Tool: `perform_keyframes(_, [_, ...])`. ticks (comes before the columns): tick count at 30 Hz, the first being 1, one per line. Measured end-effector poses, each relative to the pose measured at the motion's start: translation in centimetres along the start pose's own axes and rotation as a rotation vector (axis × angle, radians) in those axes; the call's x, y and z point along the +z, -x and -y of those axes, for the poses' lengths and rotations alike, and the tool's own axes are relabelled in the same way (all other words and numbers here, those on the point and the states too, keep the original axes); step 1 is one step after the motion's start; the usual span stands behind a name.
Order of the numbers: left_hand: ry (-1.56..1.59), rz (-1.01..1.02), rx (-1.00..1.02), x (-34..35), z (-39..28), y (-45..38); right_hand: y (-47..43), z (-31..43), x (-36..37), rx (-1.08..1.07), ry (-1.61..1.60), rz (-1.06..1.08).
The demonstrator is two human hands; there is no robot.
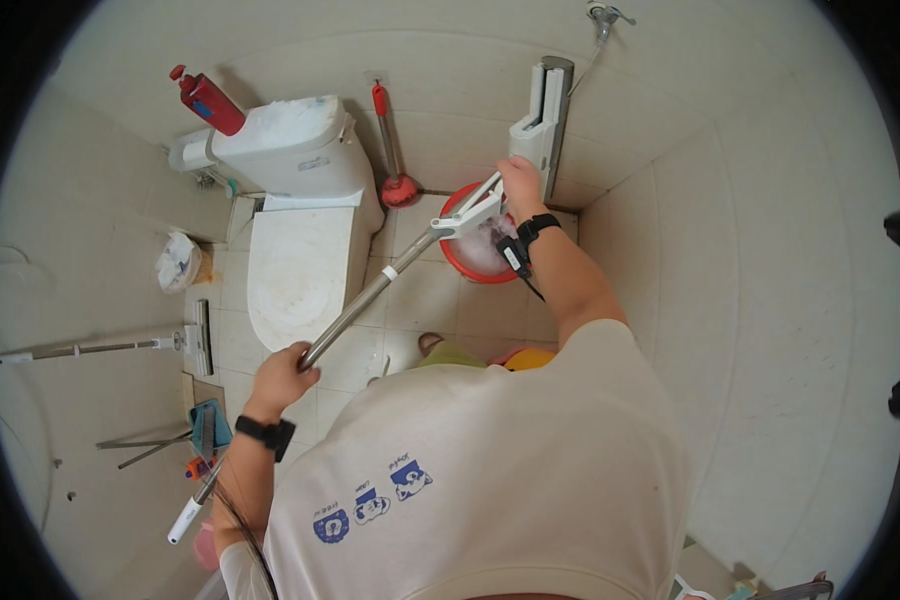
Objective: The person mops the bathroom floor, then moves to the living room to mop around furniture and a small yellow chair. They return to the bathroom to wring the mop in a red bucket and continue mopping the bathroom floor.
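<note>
My left hand [281, 381] is closed around the metal pole of a squeeze sponge mop [356, 304], low on its handle. At the other end, my right hand [523, 187] grips the white plastic frame beside the hinged linkage. The mop head [549, 112] points up toward the wall, its grey sponge strip along the right side. Below my right hand stands a red-rimmed bucket [461, 266] holding foamy water [480, 247]. My right forearm and the mop linkage hide parts of the bucket. A black strap with a small device sits on each wrist.
A closed toilet [300, 262] stands left of the bucket, with a red pump bottle [214, 105] on its tank. Between them a plunger [397, 187] leans on the wall. Another mop [202, 337], a dustpan [221, 431] and a waste bin [184, 281] line the left wall.
</note>
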State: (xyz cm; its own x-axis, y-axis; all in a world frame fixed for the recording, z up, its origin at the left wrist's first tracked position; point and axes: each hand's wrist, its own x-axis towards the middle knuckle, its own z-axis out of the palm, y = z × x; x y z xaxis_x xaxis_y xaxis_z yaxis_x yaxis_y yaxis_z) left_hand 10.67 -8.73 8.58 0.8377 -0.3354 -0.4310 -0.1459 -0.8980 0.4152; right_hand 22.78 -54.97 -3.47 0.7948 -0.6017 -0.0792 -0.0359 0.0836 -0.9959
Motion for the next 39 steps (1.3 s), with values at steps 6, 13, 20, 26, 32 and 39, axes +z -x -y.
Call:
perform_keyframes(6, [0.067, 0.036, -0.148, 1.9, -3.2, -2.4, -0.8, -1.9, 0.2, 0.001, 0.068, -0.023])
perform_keyframes(13, [0.108, 0.089, -0.144, 0.7, -3.3, -2.3, -6.4, 5.0, -5.2, -0.462, 0.38, -0.133])
perform_keyframes(20, [0.033, 0.066, -0.173, 0.6, -4.5, -2.6, -15.7, 17.8, -13.0, -0.661, 0.427, -0.277])
perform_keyframes(26, [-0.017, 0.033, -0.233, 0.3, -4.7, -2.3, -19.1, 21.0, -11.3, -0.869, 0.645, -0.227])
perform_keyframes(32, [-0.017, 0.043, -0.336, 0.3, -4.5, -1.7, -18.6, 20.2, -8.0, -0.665, 0.447, -0.2])
perform_keyframes(39, [-0.095, 0.035, -0.469, 1.0, -2.5, -0.7, -17.5, 11.8, -5.3, -0.839, 0.526, -0.351])
